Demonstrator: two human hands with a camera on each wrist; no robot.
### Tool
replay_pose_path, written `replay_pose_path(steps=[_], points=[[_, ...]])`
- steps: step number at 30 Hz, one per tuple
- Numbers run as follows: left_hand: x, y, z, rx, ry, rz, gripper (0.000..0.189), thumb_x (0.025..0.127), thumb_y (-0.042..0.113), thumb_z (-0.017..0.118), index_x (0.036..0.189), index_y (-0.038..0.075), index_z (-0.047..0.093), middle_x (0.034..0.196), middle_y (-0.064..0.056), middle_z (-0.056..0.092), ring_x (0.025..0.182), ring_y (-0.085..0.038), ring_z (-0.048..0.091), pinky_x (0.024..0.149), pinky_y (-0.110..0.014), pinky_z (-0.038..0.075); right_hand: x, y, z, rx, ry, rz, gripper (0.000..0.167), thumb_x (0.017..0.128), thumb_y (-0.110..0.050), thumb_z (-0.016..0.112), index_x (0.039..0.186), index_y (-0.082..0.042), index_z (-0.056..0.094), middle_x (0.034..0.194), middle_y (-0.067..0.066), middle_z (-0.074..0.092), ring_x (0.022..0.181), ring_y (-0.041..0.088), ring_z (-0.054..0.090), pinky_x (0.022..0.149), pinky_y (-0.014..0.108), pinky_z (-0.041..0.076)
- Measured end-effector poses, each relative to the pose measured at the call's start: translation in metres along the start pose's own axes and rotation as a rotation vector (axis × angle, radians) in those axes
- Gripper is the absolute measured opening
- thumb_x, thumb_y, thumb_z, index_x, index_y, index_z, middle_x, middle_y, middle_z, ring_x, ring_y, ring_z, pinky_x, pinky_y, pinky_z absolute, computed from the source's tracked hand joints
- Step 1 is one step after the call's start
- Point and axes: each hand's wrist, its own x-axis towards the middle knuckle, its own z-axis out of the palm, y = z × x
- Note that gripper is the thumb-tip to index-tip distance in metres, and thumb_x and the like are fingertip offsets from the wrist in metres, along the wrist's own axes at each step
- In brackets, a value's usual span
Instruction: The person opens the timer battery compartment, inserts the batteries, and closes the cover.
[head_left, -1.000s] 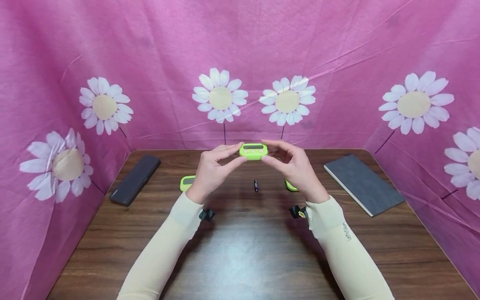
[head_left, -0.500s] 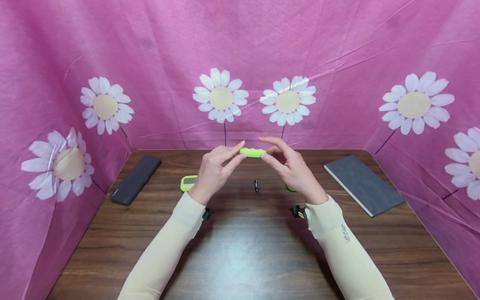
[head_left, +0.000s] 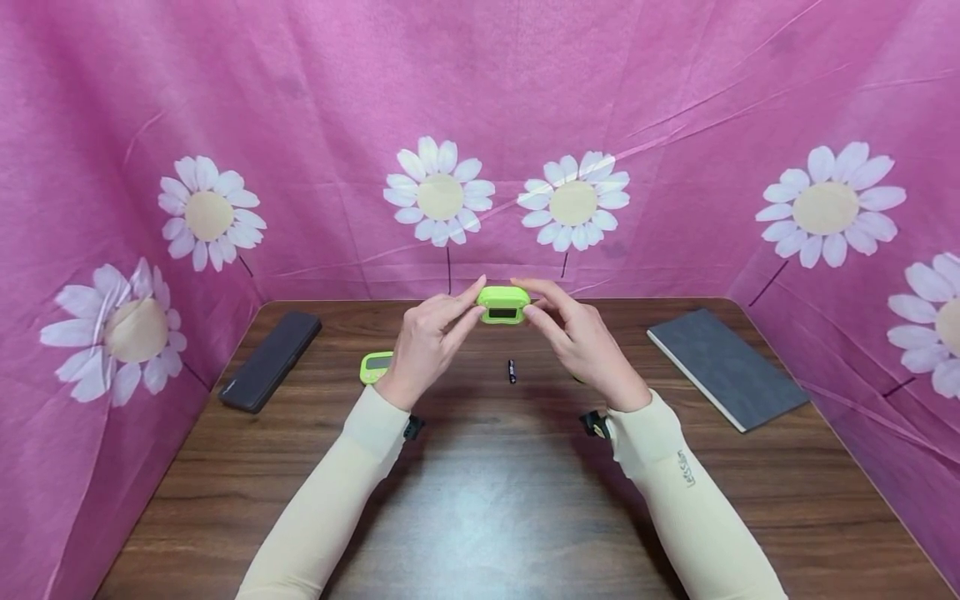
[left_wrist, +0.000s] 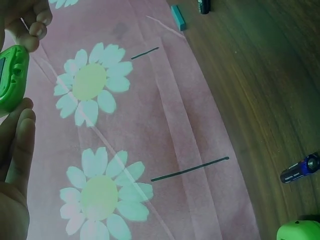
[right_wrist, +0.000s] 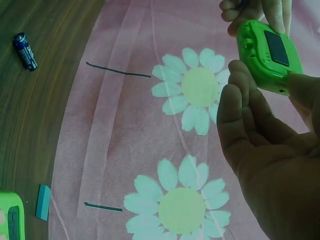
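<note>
With both hands I'm holding the green gadget (head_left: 504,293) up off the table (head_left: 480,467), out toward its far edge. My left hand (head_left: 426,340) is pinching one end between thumb and fingertips; my right hand (head_left: 592,346) is gripping the other end, its thumb lying on the side nearer me and its forefinger reaching over the top. A dark panel (head_left: 502,314) is facing me, and I can't tell whether it's an open slot or a fitted piece.

I'd say I'm at the checking step, looking over this side of the gadget. A battery (head_left: 512,372) is lying on the wood just in front of me, between my wrists, so battery work is seeming likely. If so, the next move is calling for one hand to be steadying the gadget, panel toward me, while the other is coming free to pick or press.

A second green gadget (head_left: 373,367) is resting partly behind my left hand; a third green gadget (right_wrist: 11,216) is lying over on my right, near a teal block (right_wrist: 43,202).
</note>
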Motion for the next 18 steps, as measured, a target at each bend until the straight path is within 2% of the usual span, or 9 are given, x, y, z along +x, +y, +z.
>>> replay_pose_path(steps=[4, 8, 10, 12, 15, 18], points=[[0.0013, -0.0004, -0.0015, -0.019, 0.012, -0.015, 0.042, 0.102, 0.01, 0.082, 0.144, 0.007, 0.075, 0.079, -0.009, 0.077, 0.068, -0.017, 0.056, 0.062, -0.032, 0.051, -0.0002, -0.001, 0.0009, 0.018, 0.004, -0.008, 0.047, 0.115, -0.023, 0.066, 0.16, -0.033, 0.059, 0.112, 0.01, 0.085, 0.099, 0.024, 0.081, 0.084, 0.044, 0.059], [0.0025, -0.001, -0.0015, -0.082, 0.018, -0.069, 0.042, 0.102, 0.009, 0.083, 0.143, 0.008, 0.076, 0.076, -0.009, 0.074, 0.066, -0.013, 0.054, 0.062, -0.025, 0.049, -0.0014, -0.0045, -0.0005, 0.025, 0.013, -0.021, 0.05, 0.111, -0.021, 0.072, 0.159, -0.031, 0.06, 0.105, 0.008, 0.085, 0.089, 0.02, 0.077, 0.079, 0.036, 0.058], [0.0026, -0.0007, -0.0013, -0.131, 0.015, -0.111, 0.041, 0.102, 0.01, 0.082, 0.143, 0.01, 0.076, 0.085, -0.01, 0.082, 0.069, -0.012, 0.062, 0.066, -0.02, 0.053, -0.0019, -0.0061, -0.002, 0.027, 0.018, -0.032, 0.053, 0.108, -0.018, 0.077, 0.158, -0.028, 0.061, 0.101, 0.007, 0.084, 0.085, 0.019, 0.073, 0.076, 0.031, 0.056], [0.0024, 0.0002, -0.0013, -0.191, 0.011, -0.165, 0.041, 0.103, 0.011, 0.082, 0.143, 0.011, 0.076, 0.103, -0.012, 0.088, 0.075, -0.011, 0.07, 0.071, -0.016, 0.057, -0.0018, -0.0074, -0.0032, 0.031, 0.018, -0.043, 0.059, 0.103, -0.015, 0.082, 0.158, -0.026, 0.062, 0.098, 0.007, 0.082, 0.082, 0.019, 0.07, 0.075, 0.026, 0.056], [0.0017, 0.0022, -0.0017, -0.275, 0.008, -0.261, 0.038, 0.103, 0.014, 0.083, 0.141, 0.015, 0.078, 0.123, -0.011, 0.085, 0.08, -0.012, 0.076, 0.074, -0.013, 0.059, -0.0013, -0.0072, -0.0035, 0.035, 0.014, -0.046, 0.068, 0.097, -0.01, 0.088, 0.16, -0.02, 0.063, 0.095, 0.007, 0.081, 0.085, 0.018, 0.071, 0.079, 0.022, 0.058], [0.0014, 0.0043, -0.0024, -0.33, 0.011, -0.346, 0.035, 0.102, 0.017, 0.085, 0.137, 0.017, 0.081, 0.125, -0.008, 0.084, 0.081, -0.008, 0.076, 0.072, -0.013, 0.058, -0.0012, -0.0078, -0.0043, 0.045, 0.003, -0.028, 0.073, 0.093, -0.007, 0.091, 0.16, -0.016, 0.063, 0.095, 0.007, 0.08, 0.087, 0.018, 0.071, 0.081, 0.02, 0.059]])
